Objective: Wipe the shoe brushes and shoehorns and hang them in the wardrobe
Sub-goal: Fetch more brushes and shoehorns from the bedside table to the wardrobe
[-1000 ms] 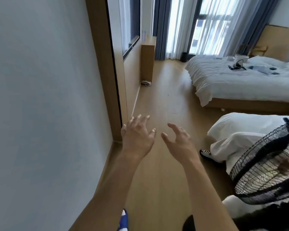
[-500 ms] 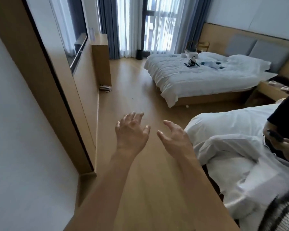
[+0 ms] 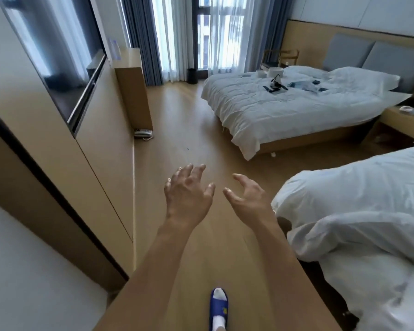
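Observation:
Both of my hands are stretched out in front of me over the wooden floor, side by side and a little apart. My left hand (image 3: pixel 188 198) has its back up and its fingers spread, holding nothing. My right hand (image 3: pixel 247 199) is turned palm inward with the fingers curved and apart, also holding nothing. No shoe brush, shoehorn, cloth or wardrobe shows in this view. Small dark and blue items (image 3: pixel 294 86) lie on the far bed; I cannot tell what they are.
A wood-panelled wall (image 3: pixel 101 149) with a mounted TV (image 3: pixel 58 60) runs along my left. A telephone (image 3: pixel 142 133) lies on the floor beside a wooden cabinet (image 3: pixel 132 87). Two white beds stand on the right, the far bed (image 3: pixel 285 111) and the near bed (image 3: pixel 359 211). My slippered foot (image 3: pixel 218 306) is below.
The view has swung right and moved forward into the room: the white wall slid off to the left, the fan has left the frame, and both beds show more. My hands kept their spread pose.

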`<state>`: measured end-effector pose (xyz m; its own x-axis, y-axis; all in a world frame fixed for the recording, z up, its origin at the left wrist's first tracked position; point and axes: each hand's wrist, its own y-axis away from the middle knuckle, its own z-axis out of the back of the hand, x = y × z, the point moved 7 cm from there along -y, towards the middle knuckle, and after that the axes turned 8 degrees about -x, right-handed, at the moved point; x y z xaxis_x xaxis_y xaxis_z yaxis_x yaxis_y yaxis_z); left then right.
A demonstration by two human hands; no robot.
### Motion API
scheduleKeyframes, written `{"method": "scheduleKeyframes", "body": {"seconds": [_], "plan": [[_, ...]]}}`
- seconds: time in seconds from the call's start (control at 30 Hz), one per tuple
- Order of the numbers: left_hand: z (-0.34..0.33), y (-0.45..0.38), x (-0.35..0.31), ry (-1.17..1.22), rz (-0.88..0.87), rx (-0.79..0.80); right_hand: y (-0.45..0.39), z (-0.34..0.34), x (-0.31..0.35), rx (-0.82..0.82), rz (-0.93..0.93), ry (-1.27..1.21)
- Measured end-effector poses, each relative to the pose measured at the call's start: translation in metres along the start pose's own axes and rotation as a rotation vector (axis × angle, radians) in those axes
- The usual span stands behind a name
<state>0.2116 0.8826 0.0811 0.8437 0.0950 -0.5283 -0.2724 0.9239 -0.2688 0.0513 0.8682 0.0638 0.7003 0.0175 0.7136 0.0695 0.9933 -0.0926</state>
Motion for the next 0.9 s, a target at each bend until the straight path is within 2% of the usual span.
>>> {"method": "scheduleKeyframes", "body": {"seconds": [0.33, 0.5, 0.9], "plan": [[-0.056, -0.208, -0.018, -0.021, 0.068, -0.066, -0.229, -0.027, 0.020, 0.059, 0.046, -0.032], [-0.094, -0.283, -0.038, -0.008, 0.057, -0.036, -0.308, -0.024, 0.008, 0.037, 0.036, -0.048], [-0.231, -0.460, -0.118, 0.125, -0.185, 0.128, -0.481, 0.004, -0.068, -0.182, -0.176, -0.017]]}}
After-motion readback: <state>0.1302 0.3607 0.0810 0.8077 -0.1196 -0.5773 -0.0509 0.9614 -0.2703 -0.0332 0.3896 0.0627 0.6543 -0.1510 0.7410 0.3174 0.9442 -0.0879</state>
